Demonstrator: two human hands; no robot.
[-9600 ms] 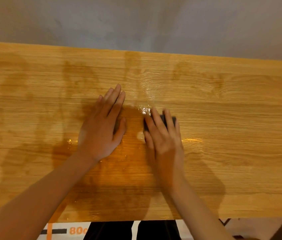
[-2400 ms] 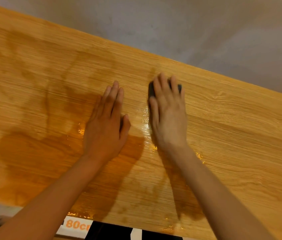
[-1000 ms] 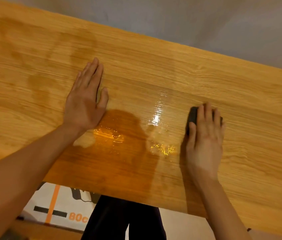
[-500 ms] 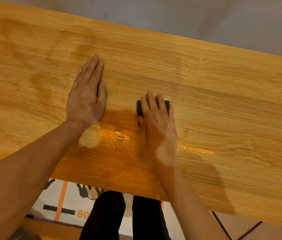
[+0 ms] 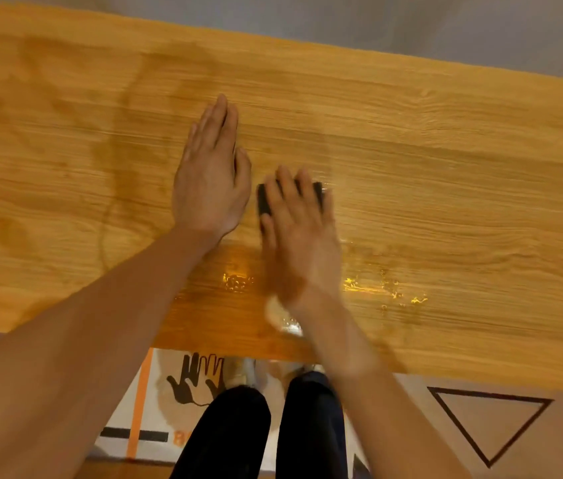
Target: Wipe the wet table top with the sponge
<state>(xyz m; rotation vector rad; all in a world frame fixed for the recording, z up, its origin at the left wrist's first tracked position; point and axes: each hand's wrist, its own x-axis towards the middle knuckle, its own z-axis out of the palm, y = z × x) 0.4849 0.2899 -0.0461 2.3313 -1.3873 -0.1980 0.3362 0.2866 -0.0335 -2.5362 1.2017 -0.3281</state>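
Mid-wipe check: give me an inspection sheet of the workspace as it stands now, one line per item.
Surface: wooden table top, glistening water patches near the front edge and; faint damp marks on the left side.
Job's things: dark sponge, flat on the table, mostly covered by the fingers of the right hand.
Clutter: nothing seen.
Grips: right hand pressed flat on the sponge, motion-blurred; left hand flat, palm down on the wood just left of the sponge, holding nothing.
Cables: nothing seen.
Surroundings: grey floor beyond the table; printed floor mat with hand icons and a triangle marking below the front edge.
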